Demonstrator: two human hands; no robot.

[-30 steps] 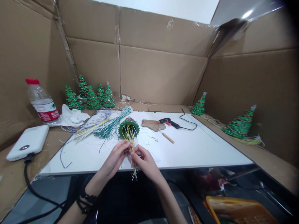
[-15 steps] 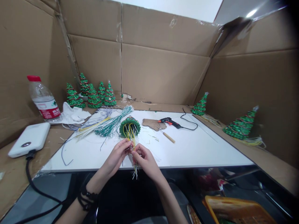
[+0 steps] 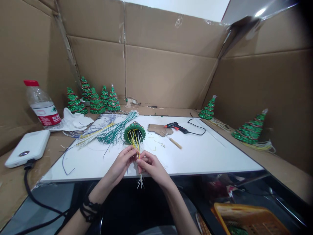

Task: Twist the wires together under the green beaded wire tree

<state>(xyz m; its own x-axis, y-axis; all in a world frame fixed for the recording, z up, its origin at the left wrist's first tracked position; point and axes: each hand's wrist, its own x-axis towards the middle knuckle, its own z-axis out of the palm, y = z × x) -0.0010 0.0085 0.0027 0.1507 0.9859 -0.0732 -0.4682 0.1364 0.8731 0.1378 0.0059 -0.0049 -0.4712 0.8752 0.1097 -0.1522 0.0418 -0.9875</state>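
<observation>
The fingertips of the left hand (image 3: 122, 164) and right hand (image 3: 151, 166) cover the wire bundle (image 3: 137, 147) where they pinch it, so the grip itself is unreadable. At five o'clock the orange basket (image 3: 246, 218) runs off the bottom edge. The bottle (image 3: 41, 104) label at ten o'clock is too small to read.

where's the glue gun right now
The glue gun lies on the white board, right of centre toward the back, between the cardboard scrap and its black cord.
</observation>
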